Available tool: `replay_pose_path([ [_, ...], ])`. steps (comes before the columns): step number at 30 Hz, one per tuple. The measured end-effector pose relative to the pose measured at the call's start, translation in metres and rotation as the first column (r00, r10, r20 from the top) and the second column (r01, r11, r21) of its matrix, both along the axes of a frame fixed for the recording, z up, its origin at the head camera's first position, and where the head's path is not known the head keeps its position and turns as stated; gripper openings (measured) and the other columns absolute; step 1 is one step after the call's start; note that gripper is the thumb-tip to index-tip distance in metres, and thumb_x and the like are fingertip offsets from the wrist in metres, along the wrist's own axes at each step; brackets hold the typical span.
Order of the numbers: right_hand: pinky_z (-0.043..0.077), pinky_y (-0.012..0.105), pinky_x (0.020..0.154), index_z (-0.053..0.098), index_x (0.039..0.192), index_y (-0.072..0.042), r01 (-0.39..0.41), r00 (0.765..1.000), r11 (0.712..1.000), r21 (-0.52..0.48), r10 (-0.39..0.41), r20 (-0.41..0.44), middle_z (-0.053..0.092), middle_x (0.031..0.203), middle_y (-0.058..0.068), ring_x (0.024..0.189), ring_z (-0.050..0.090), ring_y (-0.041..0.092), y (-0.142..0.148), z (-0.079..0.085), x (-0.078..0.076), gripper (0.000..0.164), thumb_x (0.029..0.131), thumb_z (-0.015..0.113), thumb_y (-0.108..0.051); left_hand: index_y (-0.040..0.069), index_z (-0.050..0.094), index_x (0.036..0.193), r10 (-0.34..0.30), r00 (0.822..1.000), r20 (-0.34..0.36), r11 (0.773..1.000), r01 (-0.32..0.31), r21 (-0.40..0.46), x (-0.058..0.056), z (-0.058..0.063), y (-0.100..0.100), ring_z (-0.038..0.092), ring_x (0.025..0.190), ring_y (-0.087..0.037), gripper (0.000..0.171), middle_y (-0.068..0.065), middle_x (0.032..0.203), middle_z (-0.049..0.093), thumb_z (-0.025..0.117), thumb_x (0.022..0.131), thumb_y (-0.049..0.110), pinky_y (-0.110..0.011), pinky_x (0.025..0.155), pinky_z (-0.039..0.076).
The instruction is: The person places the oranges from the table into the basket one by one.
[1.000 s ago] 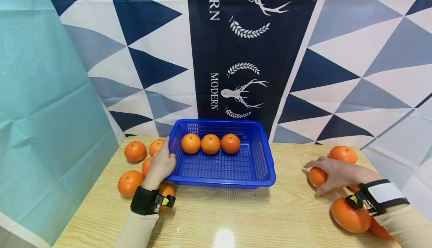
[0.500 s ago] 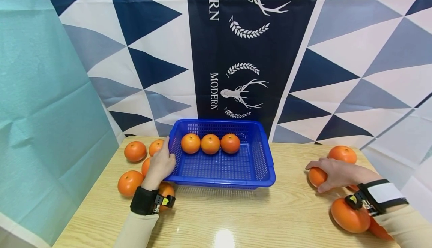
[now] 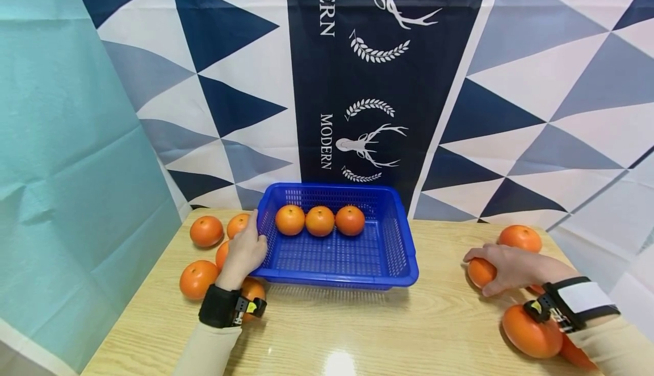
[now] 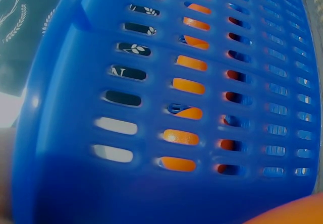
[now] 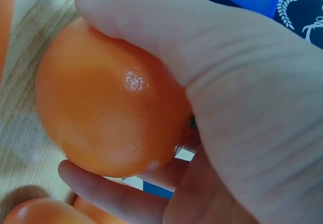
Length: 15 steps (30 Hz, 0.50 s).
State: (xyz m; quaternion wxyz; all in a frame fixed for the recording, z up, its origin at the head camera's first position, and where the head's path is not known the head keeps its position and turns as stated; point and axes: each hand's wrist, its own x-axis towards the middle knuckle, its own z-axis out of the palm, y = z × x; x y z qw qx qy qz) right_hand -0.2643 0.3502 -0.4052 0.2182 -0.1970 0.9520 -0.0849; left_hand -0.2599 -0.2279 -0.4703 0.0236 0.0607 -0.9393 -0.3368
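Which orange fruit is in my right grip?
The leftmost fruit right of the blue basket: your right grip curls around it; the others there lie outside that grip.

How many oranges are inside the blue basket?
3 in the blue basket: a left orange, a middle orange and a right orange, lined up toward its far side. None looks hidden there.

The fruit (image 5: 111, 103) in your right hand (image 3: 506, 265) is orange with a fleck of dark green. Left of that grip, you have a plain blue basket (image 3: 337, 279) patterned with rows of slots. Pale yellow wood grain streaks the tabletop (image 3: 434, 330) beneath your grip. Beyond it, your wall cloth (image 3: 245, 52) shows navy, grey-blue and white triangles beside a near-black panel (image 3: 368, 83) with white deer, leaf sprays and lettering.
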Motion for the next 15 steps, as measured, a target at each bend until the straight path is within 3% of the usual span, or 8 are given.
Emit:
replay_pose_path([
  [4, 0.049, 0.045, 0.096, 0.070, 0.140, -0.016, 0.016, 1.000, 1.000, -0.003, -0.016, 0.023, 0.070, 0.119, -0.001, 0.110, 0.061, 0.025, 0.000, 0.001, 0.000, 0.065, 0.083, 0.096, -0.034, 0.005, 0.019, 0.180, 0.002, 1.000, -0.006, 1.000, -0.002, -0.004, 0.003, 0.004, 0.003, 0.075, 0.120, -0.052, 0.076, -0.036, 0.163, 0.058, 0.046, 0.111, 0.020, -0.074, 0.110, 0.057],
  [9, 0.055, 0.055, 0.096, 0.068, 0.145, -0.012, 0.047, 0.998, 0.999, 0.027, -0.047, 0.028, 0.070, 0.124, 0.006, 0.110, 0.061, 0.029, -0.001, 0.004, 0.000, 0.071, 0.084, 0.096, -0.033, 0.003, 0.021, 0.179, 0.007, 1.000, -0.024, 1.000, -0.007, -0.014, 0.007, 0.011, 0.007, 0.075, 0.116, -0.051, 0.075, -0.037, 0.161, 0.059, 0.047, 0.110, 0.018, -0.075, 0.106, 0.058],
  [14, 0.057, 0.039, 0.083, 0.068, 0.144, -0.009, -0.059, 0.995, 0.998, 0.028, 0.061, -0.076, 0.071, 0.121, 0.008, 0.100, 0.062, 0.022, -0.002, 0.013, -0.003, 0.071, 0.080, 0.096, -0.025, -0.001, 0.020, 0.178, 0.000, 1.000, -0.011, 1.000, 0.000, -0.006, 0.016, 0.026, 0.012, 0.073, 0.120, -0.055, 0.074, -0.039, 0.162, 0.057, 0.045, 0.110, 0.015, -0.076, 0.108, 0.057],
  [15, 0.056, 0.038, 0.081, 0.068, 0.145, -0.010, -0.049, 0.996, 0.999, 0.020, 0.050, -0.070, 0.071, 0.122, 0.008, 0.100, 0.062, 0.022, -0.002, 0.016, -0.002, 0.072, 0.080, 0.095, -0.025, 0.000, 0.019, 0.179, -0.005, 1.000, 0.003, 1.000, 0.005, 0.005, 0.022, 0.033, 0.015, 0.072, 0.123, -0.056, 0.074, -0.039, 0.163, 0.055, 0.045, 0.111, 0.014, -0.076, 0.111, 0.055],
])
